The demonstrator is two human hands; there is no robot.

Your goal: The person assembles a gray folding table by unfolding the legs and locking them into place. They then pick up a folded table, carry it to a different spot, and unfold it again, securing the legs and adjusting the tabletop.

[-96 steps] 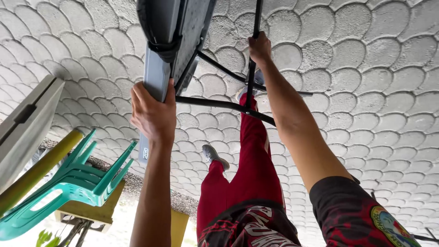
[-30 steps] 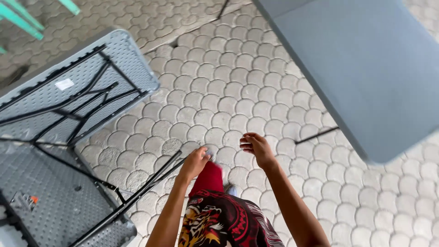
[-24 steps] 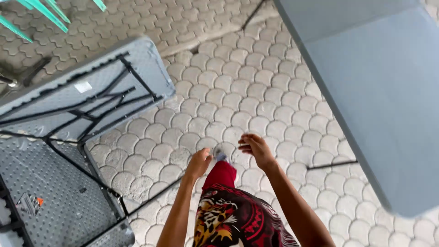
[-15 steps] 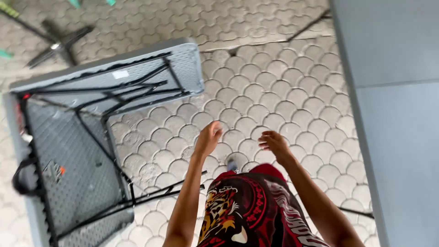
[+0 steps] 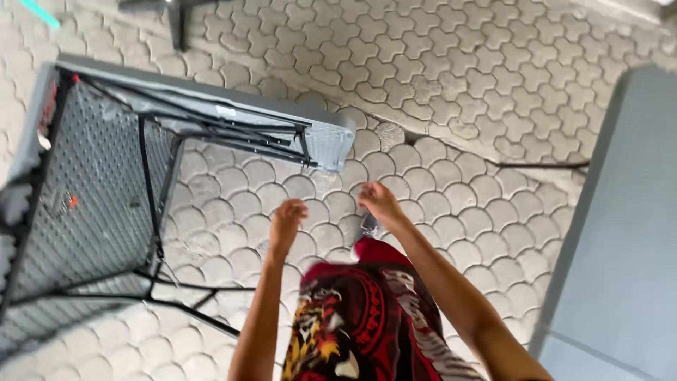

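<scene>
Two folding tables are in view, and the nearer concern is the upturned grey folding table (image 5: 92, 204) lying underside-up on the paved floor (image 5: 493, 106), its black metal leg frame (image 5: 211, 130) folded against the dimpled plastic. Its long axis is seen running from the lower left edge of the picture up toward the middle, where one corner (image 5: 330, 144) ends just above and between the two raised hands. That corner lies ahead of and slightly left of the left hand (image 5: 288, 219), which is the nearer of the two; the right hand (image 5: 379, 201) is held a little higher and further right. Neither hand is touching the table: both are lifted in the air with fingers loosely curled, each grip released and holding nothing. One second table, with its smooth grey-blue tabletop (image 5: 620, 233) facing up, fills the right side, well apart from both hands. One red patterned pair of trousers (image 5: 360, 317) is seen below the arms.
</scene>
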